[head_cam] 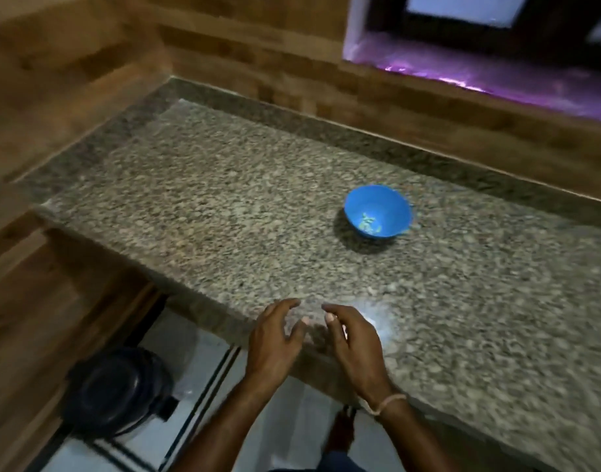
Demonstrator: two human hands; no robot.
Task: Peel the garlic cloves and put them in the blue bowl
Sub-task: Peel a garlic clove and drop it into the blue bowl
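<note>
Hands, two, bare. Your left hand (pixel 275 338) and right hand (pixel 355 345) hover side by side over the near edge of the granite counter (pixel 224 216), fingers loosely curved and spread, gripping nothing visible. Thread band (pixel 387 402) on your right wrist. Pale blurred patch (pixel 377 321) just beyond your right hand: peel or glare, cannot tell. Blue bowl (pixel 362 202), well ahead and to the right of both hands, upright, a few pale pieces (pixel 369 224) at its bottom, likely peeled cloves. Unpeeled garlic: none discernible. Risk: at this edge, a clove slipping from your fingers may drop to the floor; the long carry to the bowl adds the same hazard. Writing, brands: none legible.
</note>
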